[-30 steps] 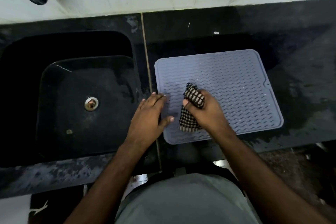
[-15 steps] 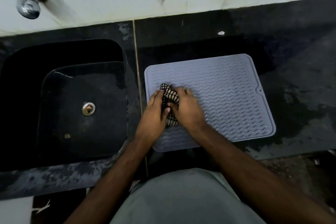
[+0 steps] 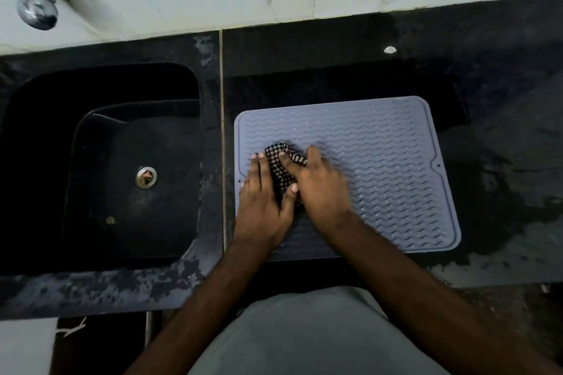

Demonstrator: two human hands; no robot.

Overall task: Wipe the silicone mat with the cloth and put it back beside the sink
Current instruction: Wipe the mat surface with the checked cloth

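Observation:
A grey ribbed silicone mat [image 3: 380, 167] lies flat on the black counter just right of the sink [image 3: 100, 167]. A black-and-white checked cloth [image 3: 281, 169] is bunched on the mat's left part. My right hand [image 3: 320, 189] grips the cloth, its fingers curled over the top of it. My left hand [image 3: 263, 198] lies flat on the mat's left edge with straight fingers, its thumb touching the cloth. Most of the cloth is hidden between the two hands.
The black stone counter [image 3: 502, 192] around the mat looks wet and streaked. A chrome tap [image 3: 36, 9] sticks out from the white marble wall above the sink. The sink's drain [image 3: 146, 176] sits mid-basin. The counter's front edge runs just below the mat.
My right hand has slid the cloth leftward across the mat until it meets my left hand. My left hand stayed on the mat's left edge.

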